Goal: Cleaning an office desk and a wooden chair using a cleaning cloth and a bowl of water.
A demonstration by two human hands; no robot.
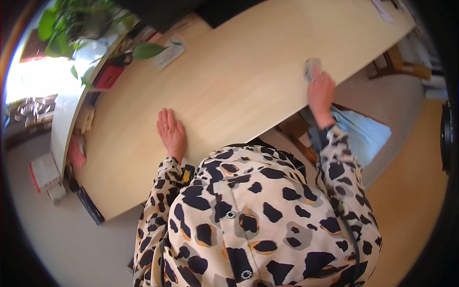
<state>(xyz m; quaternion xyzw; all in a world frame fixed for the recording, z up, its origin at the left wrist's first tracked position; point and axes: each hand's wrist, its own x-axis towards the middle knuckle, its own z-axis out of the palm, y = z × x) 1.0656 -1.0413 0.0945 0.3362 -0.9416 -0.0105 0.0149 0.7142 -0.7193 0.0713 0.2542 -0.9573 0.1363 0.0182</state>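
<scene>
My left hand (171,133) lies palm down on the light wood tabletop (233,82), fingers stretched forward and nothing in it. Toward the right edge of the same tabletop, my right hand (321,95) grips a small grey cloth (309,69) and presses it on the surface. The cloth is bunched under the fingertips and slightly blurred. Both forearms are in black-spotted cream sleeves.
A leafy potted plant (91,21) overhangs the far left. Near it are a red box (110,76) and a white packet (170,53). Light blue fabric (365,131) hangs over a chair right of the table. A carton (46,172) stands at lower left.
</scene>
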